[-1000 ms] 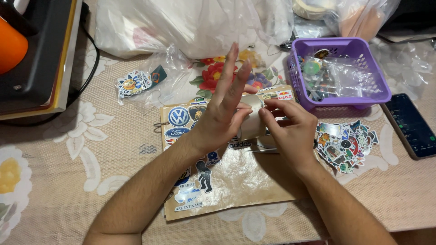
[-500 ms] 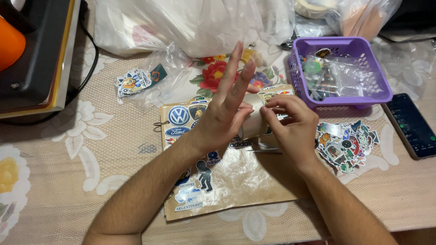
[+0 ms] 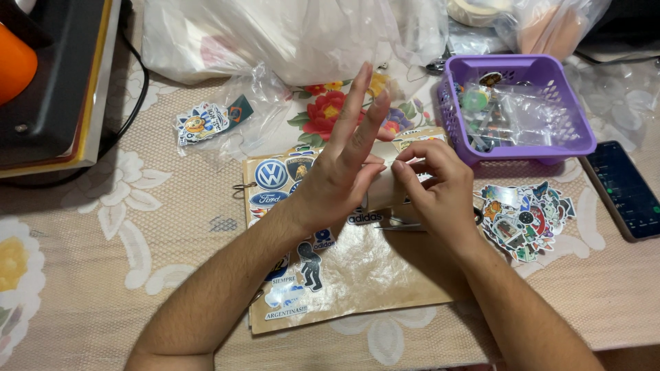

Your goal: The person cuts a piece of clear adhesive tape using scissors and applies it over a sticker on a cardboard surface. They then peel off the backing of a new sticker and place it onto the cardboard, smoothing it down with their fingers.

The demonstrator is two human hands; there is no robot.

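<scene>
We pinch a small pale sticker (image 3: pixel 382 187) between both hands over the brown sticker-covered notebook (image 3: pixel 357 275) on the counter (image 3: pixel 103 240), right hand (image 3: pixel 440 196) fingers gripping its edge, apparently to peel it, left hand (image 3: pixel 340 172) steadying, upper fingers splayed clear.

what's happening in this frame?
A person works over a brown notebook cover dotted with stickers. The left hand and the right hand meet above it, pinching a small pale piece between them; the left fingers are splayed upward. A sticker pile lies to the right, below a purple basket of small bags. A phone sits at the far right.
</scene>
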